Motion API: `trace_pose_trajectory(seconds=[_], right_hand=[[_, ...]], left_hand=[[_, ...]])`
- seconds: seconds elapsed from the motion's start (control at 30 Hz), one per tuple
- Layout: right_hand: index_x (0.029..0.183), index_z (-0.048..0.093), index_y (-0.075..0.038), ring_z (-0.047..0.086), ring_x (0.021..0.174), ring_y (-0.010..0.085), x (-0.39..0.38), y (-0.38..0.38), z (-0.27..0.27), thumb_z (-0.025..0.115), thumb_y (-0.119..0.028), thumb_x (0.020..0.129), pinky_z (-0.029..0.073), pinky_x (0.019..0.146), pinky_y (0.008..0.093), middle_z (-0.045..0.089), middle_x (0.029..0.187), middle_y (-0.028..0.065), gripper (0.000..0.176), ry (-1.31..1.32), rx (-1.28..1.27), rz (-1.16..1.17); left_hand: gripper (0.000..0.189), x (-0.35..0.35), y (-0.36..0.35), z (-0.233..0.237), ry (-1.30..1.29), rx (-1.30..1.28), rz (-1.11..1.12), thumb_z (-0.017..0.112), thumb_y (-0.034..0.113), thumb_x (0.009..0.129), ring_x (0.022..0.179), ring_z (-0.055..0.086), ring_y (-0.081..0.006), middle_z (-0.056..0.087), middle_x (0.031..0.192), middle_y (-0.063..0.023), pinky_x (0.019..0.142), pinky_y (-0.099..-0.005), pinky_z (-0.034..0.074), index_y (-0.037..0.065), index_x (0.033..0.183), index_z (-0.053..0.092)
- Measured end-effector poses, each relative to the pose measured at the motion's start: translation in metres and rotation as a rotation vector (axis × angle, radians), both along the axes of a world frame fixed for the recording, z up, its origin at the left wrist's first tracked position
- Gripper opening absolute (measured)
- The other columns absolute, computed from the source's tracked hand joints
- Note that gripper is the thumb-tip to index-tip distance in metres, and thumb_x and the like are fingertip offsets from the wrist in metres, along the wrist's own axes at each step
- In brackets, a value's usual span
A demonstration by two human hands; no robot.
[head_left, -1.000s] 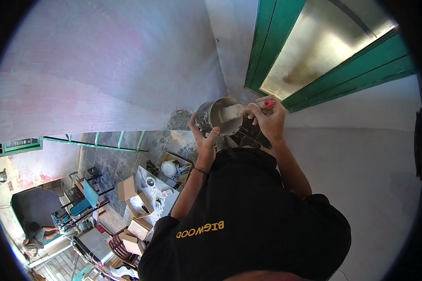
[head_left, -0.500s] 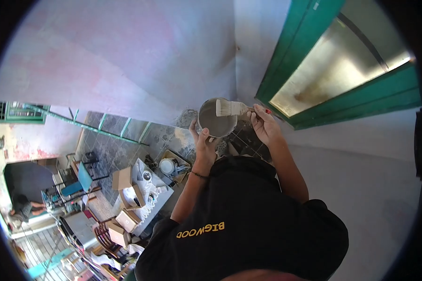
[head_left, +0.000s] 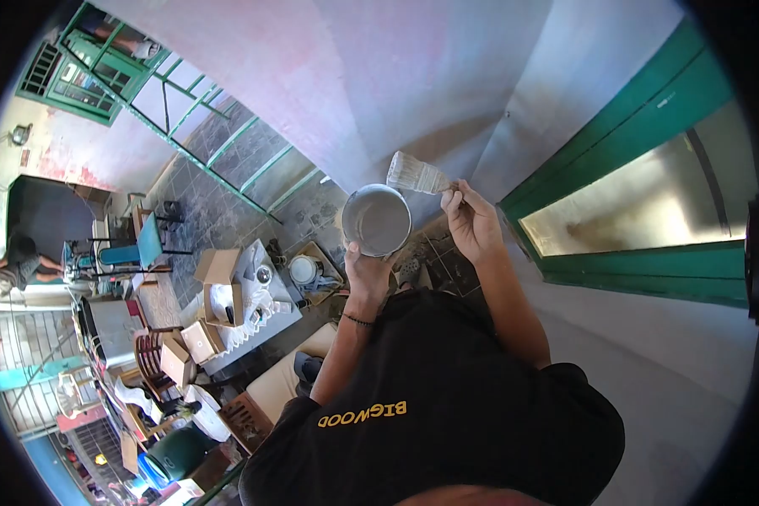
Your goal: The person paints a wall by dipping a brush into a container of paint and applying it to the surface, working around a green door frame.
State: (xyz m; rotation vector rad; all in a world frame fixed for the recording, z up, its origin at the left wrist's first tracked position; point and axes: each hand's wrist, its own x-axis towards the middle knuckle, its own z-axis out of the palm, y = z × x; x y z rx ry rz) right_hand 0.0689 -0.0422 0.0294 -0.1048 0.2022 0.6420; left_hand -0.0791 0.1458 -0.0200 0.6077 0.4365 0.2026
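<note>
My left hand [head_left: 368, 268] is closed on the near side of a round grey bowl [head_left: 376, 221], its thumb at the rim and its other fingers mostly hidden underneath. Grey residue coats the inside of the bowl. In my right hand [head_left: 471, 221] is the handle of a wide paintbrush [head_left: 417, 174], held in a pinch. The pale, caked bristles point left, just above the bowl's far right rim and in front of the wall [head_left: 447, 76].
On the right is a green-framed door [head_left: 616, 169] with a glass panel. Green scaffolding [head_left: 177, 139] rises at the left. Below it stands a table [head_left: 266, 325] with cardboard boxes [head_left: 219, 278], beside a white bucket [head_left: 304, 270]. Another person [head_left: 27, 261] sits far left.
My view has turned, so the door sits lower and farther right. The brush has lifted from over the bowl to above its rim, and its bristles now tilt upward.
</note>
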Motion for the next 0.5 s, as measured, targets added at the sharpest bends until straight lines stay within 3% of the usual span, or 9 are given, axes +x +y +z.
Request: trace_pose_trajectory(seconds=[0.3, 0.4, 0.5], right_hand=[[0.108, 0.061, 0.011, 0.072, 0.090, 0.0245, -0.011, 0.017, 0.015, 0.060, -0.002, 0.102, 0.064, 0.084, 0.0255, 0.069, 0.099, 0.0182, 0.014, -0.124, -0.209, 0.006], [0.108, 0.061, 0.010, 0.072, 0.092, 0.0256, -0.019, 0.023, 0.011, 0.062, 0.000, 0.101, 0.064, 0.086, 0.0273, 0.069, 0.101, 0.0175, 0.013, -0.229, -0.295, -0.140], [0.103, 0.065, 0.009, 0.074, 0.092, 0.0252, -0.025, 0.034, 0.016, 0.067, 0.002, 0.096, 0.063, 0.088, 0.0284, 0.072, 0.106, 0.0194, 0.009, -0.674, -0.851, -0.420]], left_hand=[[0.086, -0.012, 0.015, -0.006, 0.016, 0.066, 0.080, 0.062, 0.059, 0.086, 0.147, 0.038, -0.0350, 0.039, 0.159, -0.0106, 0.118, -0.0655, 0.028, 0.018, 0.157, 0.033], [0.085, -0.018, 0.018, -0.003, 0.023, 0.049, 0.098, 0.062, 0.058, 0.086, 0.146, 0.039, -0.0348, 0.040, 0.158, -0.0100, 0.118, -0.0654, 0.029, 0.019, 0.156, 0.033], [0.082, -0.032, 0.025, -0.008, 0.027, 0.055, 0.118, 0.060, 0.056, 0.088, 0.146, 0.040, -0.0353, 0.041, 0.157, -0.0100, 0.117, -0.0654, 0.031, 0.019, 0.156, 0.034]])
